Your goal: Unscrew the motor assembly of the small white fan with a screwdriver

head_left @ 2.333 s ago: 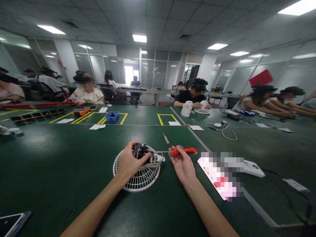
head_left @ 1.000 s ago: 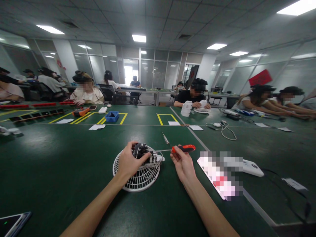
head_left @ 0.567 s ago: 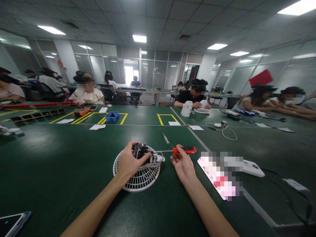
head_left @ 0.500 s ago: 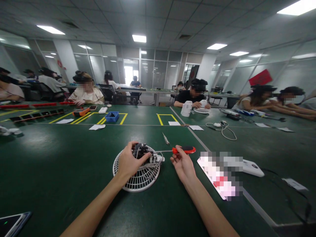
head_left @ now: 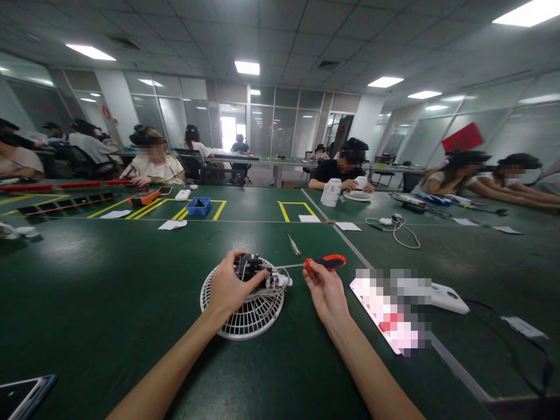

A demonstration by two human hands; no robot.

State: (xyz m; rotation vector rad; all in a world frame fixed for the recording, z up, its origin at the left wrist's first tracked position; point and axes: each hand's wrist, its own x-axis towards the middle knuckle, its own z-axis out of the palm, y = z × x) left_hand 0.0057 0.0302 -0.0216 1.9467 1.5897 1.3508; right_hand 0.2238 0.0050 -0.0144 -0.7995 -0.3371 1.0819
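A white round fan grille (head_left: 245, 324) lies on the green table, with a black fan motor (head_left: 248, 265) and white wires on top of it. My left hand (head_left: 230, 284) is closed around the motor, thumb on its near side. My right hand (head_left: 326, 289) pinches the red and black handle of a screwdriver (head_left: 330, 261) between thumb and fingers. Its shaft points left and reaches the motor assembly; the tip is hidden among the parts. A small clear-handled screwdriver (head_left: 294, 245) lies just beyond, touched by neither hand.
Right of my right arm lie a bright phone (head_left: 380, 318) and a white device (head_left: 448, 297) with a dark cable. Another phone (head_left: 26, 396) is at the lower left. Further back are a blue bin (head_left: 198, 206), paper slips and a coiled cable (head_left: 405, 233). A co-worker (head_left: 339, 175) sits opposite.
The screwdriver handle has turned about its axis in my right hand, showing more black on its near side, and my fingers have shifted slightly. My left hand and the motor stay put.
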